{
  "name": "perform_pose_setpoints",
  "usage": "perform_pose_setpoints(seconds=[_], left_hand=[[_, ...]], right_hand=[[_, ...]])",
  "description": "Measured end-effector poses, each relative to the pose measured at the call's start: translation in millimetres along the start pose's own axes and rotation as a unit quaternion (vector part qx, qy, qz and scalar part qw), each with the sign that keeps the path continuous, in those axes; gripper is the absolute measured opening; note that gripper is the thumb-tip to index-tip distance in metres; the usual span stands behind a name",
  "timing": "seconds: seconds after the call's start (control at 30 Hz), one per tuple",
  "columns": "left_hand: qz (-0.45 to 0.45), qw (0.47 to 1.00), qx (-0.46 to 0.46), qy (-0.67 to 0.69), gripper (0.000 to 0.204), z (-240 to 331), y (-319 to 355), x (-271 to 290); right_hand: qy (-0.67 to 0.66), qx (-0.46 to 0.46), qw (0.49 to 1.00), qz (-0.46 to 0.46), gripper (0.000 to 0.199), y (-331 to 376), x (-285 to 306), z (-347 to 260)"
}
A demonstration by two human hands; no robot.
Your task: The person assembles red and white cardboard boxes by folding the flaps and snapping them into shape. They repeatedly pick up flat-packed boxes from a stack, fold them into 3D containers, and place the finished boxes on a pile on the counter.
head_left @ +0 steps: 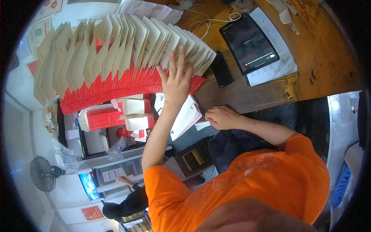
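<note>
A long nested row of red paper boxes with cream flaps [127, 83] fans out from the left side to the table's middle. Over its right end lies my left hand [176, 79], fingers spread and reaching across the flaps; whether they press on them is hard to tell. My right hand [222, 117] is by the table's near edge, fingers curled in, and what they may hold is hidden. Beside it, below my left wrist, is a stack of white sheets [185, 118]. Several more red and white boxes [133, 116] sit just below the row.
A tablet [249, 42] lies on printed papers [284, 69] on the wooden table [317, 58], with a black phone [223, 69] beside it. A white cable [208, 23] runs behind. At lower left are a fan [41, 173], a lit screen [89, 186] and another person in dark clothes [127, 205].
</note>
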State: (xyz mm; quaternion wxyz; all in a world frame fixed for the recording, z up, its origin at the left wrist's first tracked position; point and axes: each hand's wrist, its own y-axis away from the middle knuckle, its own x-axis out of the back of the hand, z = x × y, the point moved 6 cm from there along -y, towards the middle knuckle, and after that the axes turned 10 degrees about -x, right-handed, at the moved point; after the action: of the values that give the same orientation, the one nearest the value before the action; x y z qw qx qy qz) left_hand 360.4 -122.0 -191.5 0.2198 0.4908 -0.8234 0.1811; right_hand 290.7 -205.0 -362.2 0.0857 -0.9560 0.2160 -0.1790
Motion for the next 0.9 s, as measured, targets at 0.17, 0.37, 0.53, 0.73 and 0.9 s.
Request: perform_pose_setpoints(seconds=[0.17,0.37,0.53,0.73,0.9], left_hand=[[-0.010,0.999,0.019,0.027,0.014,4.1,-4.8,1.2],[-0.011,0.999,0.005,0.044,0.013,-1.2,-8.6,4.2],[-0.047,0.999,-0.012,0.021,0.018,10.6,-5.1,2.8],[-0.038,0.999,-0.007,-0.010,0.023,15.2,0.1,-5.2],[-0.001,0.997,-0.060,-0.055,0.023,26.0,11.4,-17.4]], right_hand=[[0.004,0.011,1.000,0.009,0.018,-0.4,-3.4,3.8],[0.027,0.027,0.999,0.033,0.011,0.0,-4.9,5.1],[0.020,0.029,0.999,0.037,0.011,1.4,-5.5,3.1],[0.039,0.009,0.999,0.029,0.012,1.4,-4.9,3.2],[0.013,0.006,0.999,0.031,0.018,1.0,-6.9,1.7]])
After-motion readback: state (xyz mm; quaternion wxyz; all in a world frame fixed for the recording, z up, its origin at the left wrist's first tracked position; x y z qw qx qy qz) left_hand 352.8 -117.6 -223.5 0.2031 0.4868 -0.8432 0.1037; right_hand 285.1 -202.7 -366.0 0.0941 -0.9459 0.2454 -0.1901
